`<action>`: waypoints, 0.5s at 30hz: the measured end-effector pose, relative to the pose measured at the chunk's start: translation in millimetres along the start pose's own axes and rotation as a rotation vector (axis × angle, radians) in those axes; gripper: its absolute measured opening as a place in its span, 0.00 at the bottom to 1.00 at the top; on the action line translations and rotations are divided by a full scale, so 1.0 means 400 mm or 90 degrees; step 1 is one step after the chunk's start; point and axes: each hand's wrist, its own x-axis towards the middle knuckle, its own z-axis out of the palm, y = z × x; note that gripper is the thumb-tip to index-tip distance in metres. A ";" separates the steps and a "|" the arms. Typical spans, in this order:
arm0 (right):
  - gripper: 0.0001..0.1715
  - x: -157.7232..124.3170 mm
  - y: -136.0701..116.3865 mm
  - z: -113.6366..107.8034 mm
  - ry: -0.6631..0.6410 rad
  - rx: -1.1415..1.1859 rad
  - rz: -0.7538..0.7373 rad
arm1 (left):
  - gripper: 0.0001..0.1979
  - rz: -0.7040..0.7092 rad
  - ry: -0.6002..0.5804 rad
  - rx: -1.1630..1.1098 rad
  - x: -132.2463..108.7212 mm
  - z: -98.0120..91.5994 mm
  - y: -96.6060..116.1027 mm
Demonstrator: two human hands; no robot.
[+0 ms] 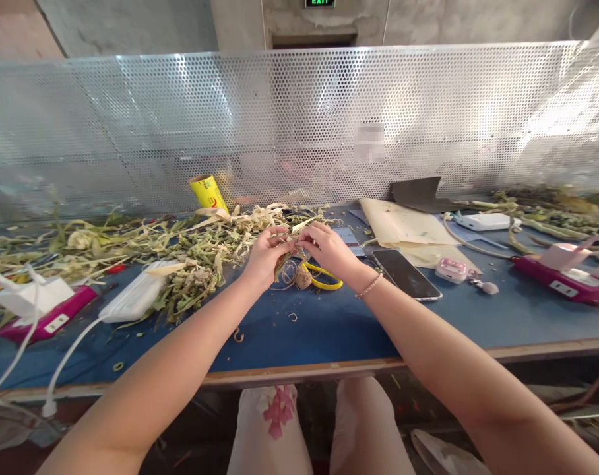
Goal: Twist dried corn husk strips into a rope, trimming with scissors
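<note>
Where both hands meet just above the yellow scissors (325,282), a small bundle of dried stems (283,263) is gripped: the fingers of the left hand (264,256) and of the right hand (330,249) are closed on it. A black phone (406,274) is seen right of the scissors on the blue worktop (329,330), a leaf pile (195,254) left of them.

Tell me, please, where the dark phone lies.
In the head view, the dark phone lies flat on the blue table, right of the right hand, beside the small pink case.
</note>
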 end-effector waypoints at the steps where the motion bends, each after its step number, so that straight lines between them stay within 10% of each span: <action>1: 0.06 0.000 0.002 0.001 -0.006 -0.008 -0.007 | 0.19 -0.009 -0.003 -0.009 0.000 -0.001 0.000; 15: 0.06 -0.003 0.013 0.013 0.003 0.008 0.007 | 0.21 -0.009 -0.007 -0.033 0.000 0.003 -0.003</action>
